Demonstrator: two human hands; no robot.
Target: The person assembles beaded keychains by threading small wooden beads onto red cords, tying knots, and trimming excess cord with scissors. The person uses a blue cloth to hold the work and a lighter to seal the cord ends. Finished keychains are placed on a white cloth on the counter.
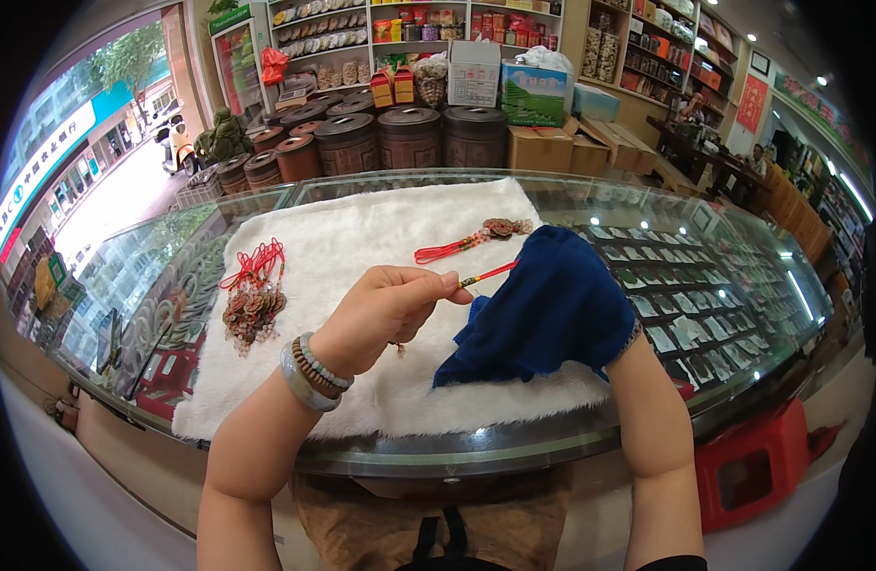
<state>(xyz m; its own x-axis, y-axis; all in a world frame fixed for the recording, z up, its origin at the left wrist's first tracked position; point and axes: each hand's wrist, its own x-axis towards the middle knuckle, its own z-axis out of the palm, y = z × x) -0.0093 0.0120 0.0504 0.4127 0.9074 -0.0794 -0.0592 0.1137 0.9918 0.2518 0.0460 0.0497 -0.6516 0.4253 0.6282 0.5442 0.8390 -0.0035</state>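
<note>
Left hand (385,309) fingers pinch the red cord (487,276) near its tip; the rest runs off their far side under the blue cloth (542,305). Right hand hidden in that cloth — grip can't be told. Risk: thin pinch slips, or the cord snags in the bench's white fur mat (362,238).

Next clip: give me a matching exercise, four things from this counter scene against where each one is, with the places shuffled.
Things:
1. blue cloth
2. pile of coin charms
3. single red-corded charm
4. thin red cord

Places:
A. left part of the white fur mat
B. pinched in the left hand
C. draped over the right hand
D. far part of the mat, beyond the cloth

Pairs: 1-C, 2-A, 3-D, 4-B
</note>
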